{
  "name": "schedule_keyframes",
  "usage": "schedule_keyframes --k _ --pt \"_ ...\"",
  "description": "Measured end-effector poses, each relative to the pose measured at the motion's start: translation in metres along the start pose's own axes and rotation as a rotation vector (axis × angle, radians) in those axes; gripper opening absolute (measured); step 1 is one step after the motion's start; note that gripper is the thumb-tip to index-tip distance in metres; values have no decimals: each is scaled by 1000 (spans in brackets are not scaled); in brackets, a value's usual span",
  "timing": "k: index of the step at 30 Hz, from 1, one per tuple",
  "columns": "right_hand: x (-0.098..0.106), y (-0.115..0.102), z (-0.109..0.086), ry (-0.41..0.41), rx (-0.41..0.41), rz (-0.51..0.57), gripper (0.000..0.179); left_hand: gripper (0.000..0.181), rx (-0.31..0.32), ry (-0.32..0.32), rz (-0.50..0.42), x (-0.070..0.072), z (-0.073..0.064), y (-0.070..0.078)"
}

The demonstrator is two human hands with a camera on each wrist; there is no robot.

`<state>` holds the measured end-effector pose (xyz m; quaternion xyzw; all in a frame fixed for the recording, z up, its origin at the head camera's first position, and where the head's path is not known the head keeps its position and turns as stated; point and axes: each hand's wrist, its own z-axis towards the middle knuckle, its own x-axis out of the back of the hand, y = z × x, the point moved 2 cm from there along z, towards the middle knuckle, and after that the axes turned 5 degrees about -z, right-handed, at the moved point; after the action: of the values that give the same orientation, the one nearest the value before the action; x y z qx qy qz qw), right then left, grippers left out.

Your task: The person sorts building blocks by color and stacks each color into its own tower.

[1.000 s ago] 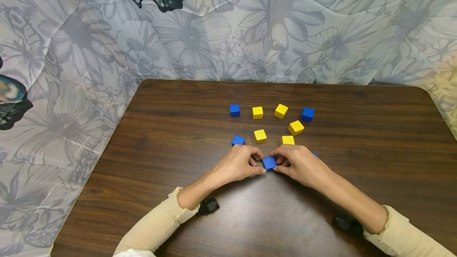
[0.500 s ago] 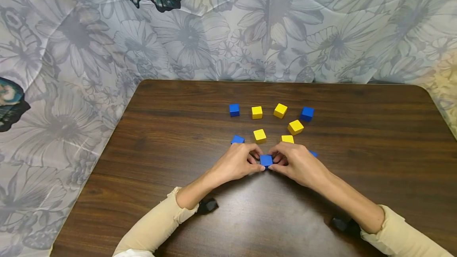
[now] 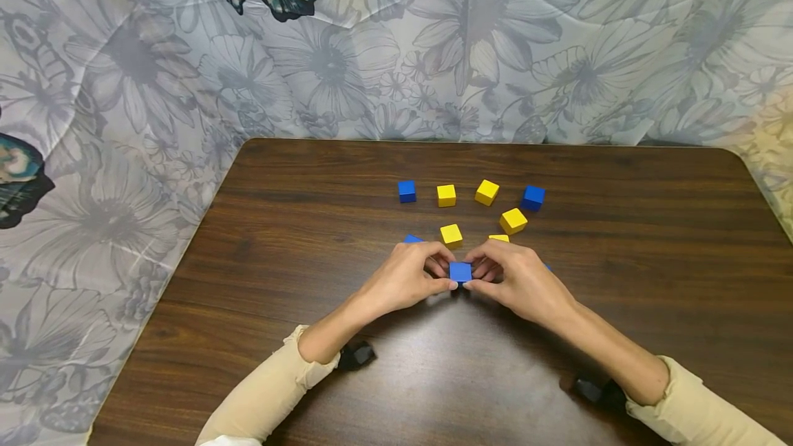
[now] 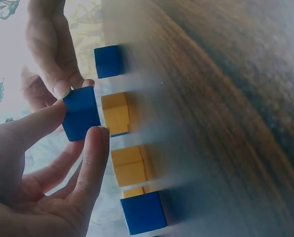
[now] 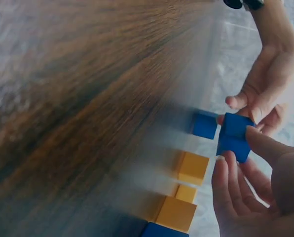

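Observation:
A blue cube (image 3: 460, 272) is held between the fingertips of both hands in the head view. My left hand (image 3: 403, 281) pinches it from the left, thumb nearer me and fingers on the far side. From the right, my right hand (image 3: 525, 281) pinches the same cube likewise. Both wrist views show thumbs and fingertips right at this blue cube (image 4: 82, 114), which shows two faces in the right wrist view. Just beyond the hands, another blue cube (image 3: 413, 239) and a yellow cube (image 3: 499, 238) are partly hidden.
Behind the hands, yellow cubes (image 3: 451, 235) and blue cubes (image 3: 406, 191) lie spread on the brown wooden table (image 3: 297, 226). A further blue cube (image 3: 533, 197) sits at the back right. A floral cloth (image 3: 372, 54) hangs behind the table.
Both hands have carried the blue cube slightly away from me and to the left, and it has turned squarer to the view. The hands now cover more of the cubes just behind.

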<state>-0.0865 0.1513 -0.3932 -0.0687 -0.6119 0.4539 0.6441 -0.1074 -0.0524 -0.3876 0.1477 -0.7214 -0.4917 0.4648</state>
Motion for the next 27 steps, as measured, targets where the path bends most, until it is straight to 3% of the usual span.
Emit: schedule_keyframes --k 18,27 --pt "1 -10 6 30 -59 110 34 28 -53 55 -111 11 -11 1" --pt "-7 -16 10 3 -82 166 36 31 -32 92 -141 17 -22 -5"
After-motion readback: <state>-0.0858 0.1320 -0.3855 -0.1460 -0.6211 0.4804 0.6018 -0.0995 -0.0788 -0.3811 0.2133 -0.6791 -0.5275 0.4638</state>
